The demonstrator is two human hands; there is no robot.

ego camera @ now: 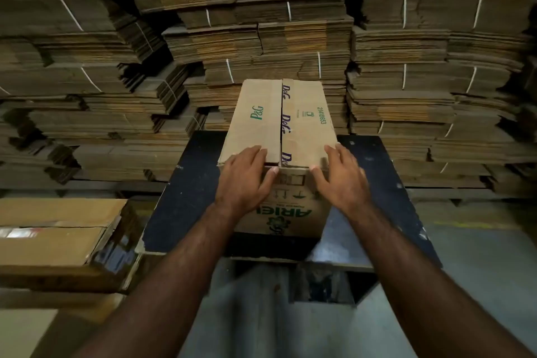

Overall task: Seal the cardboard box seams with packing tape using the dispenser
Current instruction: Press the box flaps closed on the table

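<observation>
Two bare hands hold down the top flaps of a cardboard box [279, 125] on a dark table [186, 192] in a storeroom. The left hand [247, 180] lies with straight fingers flat on the near left flap and its thumb hooked over the front edge; the right hand [338, 180] lies the same way on the near right flap, fingers spread and holding nothing.

The box stands upright at the middle of the table, its two long flaps folded shut and meeting along a centre seam [281, 125] that shows no tape. The step in hand appears to be closing and squaring the flaps before sealing. No tape dispenser shows anywhere in view, so the next move likely calls for one hand to keep the flaps pressed while the other fetches the dispenser and starts a strip at the near end of the seam.

A second closed carton [58, 229] lies to the left, just off the table. Beyond the box, strapped bundles of flattened cardboard [276, 38] rise in a wall, standing close behind its far end.
</observation>
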